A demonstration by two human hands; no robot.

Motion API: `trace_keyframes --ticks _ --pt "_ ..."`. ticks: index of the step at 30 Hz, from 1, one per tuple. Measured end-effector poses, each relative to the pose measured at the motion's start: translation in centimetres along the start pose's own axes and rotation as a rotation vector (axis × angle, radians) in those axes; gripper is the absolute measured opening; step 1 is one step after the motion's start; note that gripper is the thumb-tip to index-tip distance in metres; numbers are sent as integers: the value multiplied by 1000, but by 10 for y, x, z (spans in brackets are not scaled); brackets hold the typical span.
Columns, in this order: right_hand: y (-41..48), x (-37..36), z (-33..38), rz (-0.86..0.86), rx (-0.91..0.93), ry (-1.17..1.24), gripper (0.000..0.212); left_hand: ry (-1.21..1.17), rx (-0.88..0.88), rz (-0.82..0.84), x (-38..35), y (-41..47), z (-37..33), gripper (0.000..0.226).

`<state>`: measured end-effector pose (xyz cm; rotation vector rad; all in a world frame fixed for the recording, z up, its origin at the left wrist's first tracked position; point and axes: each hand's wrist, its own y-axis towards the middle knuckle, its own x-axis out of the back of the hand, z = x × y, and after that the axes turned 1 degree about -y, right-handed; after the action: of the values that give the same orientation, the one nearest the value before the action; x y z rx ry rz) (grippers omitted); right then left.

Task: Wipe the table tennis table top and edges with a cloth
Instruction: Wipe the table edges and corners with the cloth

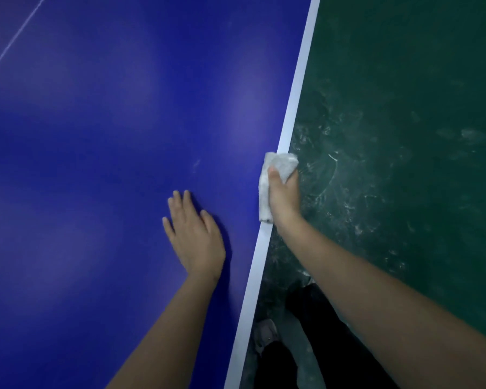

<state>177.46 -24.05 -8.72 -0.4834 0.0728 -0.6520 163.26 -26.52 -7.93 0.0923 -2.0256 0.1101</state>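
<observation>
Counter: the blue table tennis counter (96, 136) fills the left and middle of the frame, with soft pale patches of glare on its surface.
Border: a white border stripe (298, 94) runs along the counter's right edge, from the top right of centre down to the bottom centre.
Thin line: a thin white line (14, 42) crosses the blue surface in the upper left corner.
Cloth: a crumpled white cloth (278, 164) sits at middle right, lying over the border stripe. One end is bunched above the thumb and the other trails down the stripe toward the wrist.
Right hand: the right hand (282, 192) grasps the cloth at the counter's edge. The thumb is on top and the fingers curl over the outer side, mostly hidden. Its forearm enters from the lower right.
Left hand: the left hand (194, 237) is released, palm down and flat on the blue surface with fingers straight and slightly spread. It lies near the cloth, to its lower left.
Floor: a dark green floor (404, 136), scuffed with pale marks, takes up the right side.
Legs: dark trouser legs (334, 332) and a shoe (265, 331) show at the bottom, just right of the stripe.
</observation>
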Motion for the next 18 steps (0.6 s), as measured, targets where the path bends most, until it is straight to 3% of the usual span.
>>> trace_keyframes --ticks 3,8,14,16,18 --pt "-44 4 -29 30 24 41 50 89 43 -33 -6 2 -2 51" --pt "-95 8 -61 109 -104 -3 57 134 67 -22 -10 1 -4 53" --pt "18 5 4 84 51 23 62 158 78 -33 -11 1 -5 59" --pt "57 3 27 54 173 -97 64 168 83 -33 -10 1 -6 59" --pt "84 -1 43 27 319 -415 66 163 89 -33 -10 1 -7 58"
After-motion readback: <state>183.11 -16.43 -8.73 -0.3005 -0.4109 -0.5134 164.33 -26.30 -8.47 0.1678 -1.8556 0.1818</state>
